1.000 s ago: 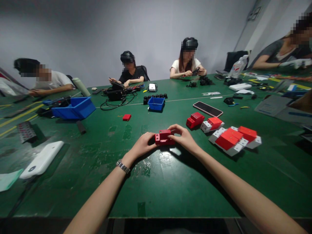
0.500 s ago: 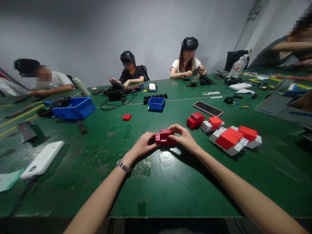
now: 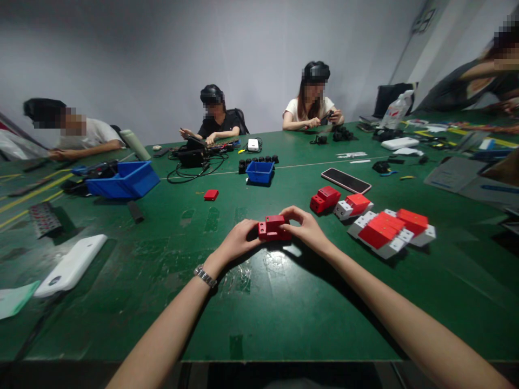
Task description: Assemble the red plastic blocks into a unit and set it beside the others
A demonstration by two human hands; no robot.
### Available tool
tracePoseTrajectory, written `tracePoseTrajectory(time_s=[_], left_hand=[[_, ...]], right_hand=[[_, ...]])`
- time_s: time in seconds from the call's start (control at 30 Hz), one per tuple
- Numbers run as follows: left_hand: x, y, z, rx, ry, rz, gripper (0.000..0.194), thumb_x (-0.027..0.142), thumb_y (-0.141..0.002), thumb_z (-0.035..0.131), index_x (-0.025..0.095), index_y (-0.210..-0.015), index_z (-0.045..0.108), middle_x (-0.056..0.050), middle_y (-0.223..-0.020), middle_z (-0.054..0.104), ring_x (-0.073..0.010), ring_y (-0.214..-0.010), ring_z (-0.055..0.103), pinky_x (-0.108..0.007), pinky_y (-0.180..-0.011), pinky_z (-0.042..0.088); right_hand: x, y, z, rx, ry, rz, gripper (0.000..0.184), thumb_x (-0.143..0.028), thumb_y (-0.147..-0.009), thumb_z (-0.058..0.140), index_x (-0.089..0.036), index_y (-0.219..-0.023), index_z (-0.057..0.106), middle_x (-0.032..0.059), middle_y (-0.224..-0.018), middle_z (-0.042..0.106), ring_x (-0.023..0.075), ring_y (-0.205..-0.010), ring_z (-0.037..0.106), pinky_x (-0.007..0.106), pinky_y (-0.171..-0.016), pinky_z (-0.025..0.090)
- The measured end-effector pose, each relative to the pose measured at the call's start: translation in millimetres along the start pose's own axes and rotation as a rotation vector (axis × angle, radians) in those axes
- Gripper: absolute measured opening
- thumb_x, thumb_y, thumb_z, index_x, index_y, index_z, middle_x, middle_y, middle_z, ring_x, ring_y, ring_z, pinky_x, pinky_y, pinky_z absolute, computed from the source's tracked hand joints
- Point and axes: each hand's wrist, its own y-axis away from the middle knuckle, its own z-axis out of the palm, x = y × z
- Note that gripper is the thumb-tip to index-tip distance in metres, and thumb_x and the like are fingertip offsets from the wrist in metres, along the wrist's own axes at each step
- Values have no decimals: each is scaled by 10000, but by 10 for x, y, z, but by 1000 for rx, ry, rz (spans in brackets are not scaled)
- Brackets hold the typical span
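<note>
Between my two hands, just above the green table, is a red surge protector with two screw holes on its left end. My left hand closes on its left end, and the fingertips behind it are hidden. My right hand grips the right end, thumb in front and index finger arched over the top. To the right lie another red surge protector and several red-and-white ones. A small red plug-in block lies further off to the left.
A phone lies behind the red-and-white units. Ahead stands a small blue bin beside black round parts; a larger blue bin is at left. A white power bank lies at near left. Several people sit around the table.
My hands and the red surge protector stay practically in place. At the far right, a person's arm and upper body have shifted slightly.
</note>
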Motion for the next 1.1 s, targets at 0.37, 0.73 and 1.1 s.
tracePoseTrajectory(time_s=[0.37, 0.73, 1.1], left_hand=[[4, 5, -4, -5, 4, -4, 388, 452, -796, 572, 199, -1090, 554, -69, -1039, 615, -208, -928, 556, -364, -827, 445], [0, 3, 10, 6, -1, 7, 383, 454, -800, 567, 194, -1081, 560, -71, -1035, 620, -206, -919, 560, -364, -816, 447], [-3, 5, 5, 9, -12, 6, 382, 448, -801, 569, 191, -1084, 559, -66, -1031, 621, -199, -920, 562, -354, -822, 449]], right_hand=[[21, -12, -6, -1, -15, -2, 185, -205, -675, 646, -181, -850, 591, 15, -842, 628, 164, -817, 592, 336, -823, 448], [9, -3, 11, 6, -106, 31, 192, -205, -673, 656, -179, -851, 590, 12, -844, 634, 155, -816, 603, 325, -812, 467], [34, -10, 2, 10, -58, 20, 188, -208, -669, 654, -182, -845, 593, 16, -844, 638, 163, -821, 602, 337, -828, 457]])
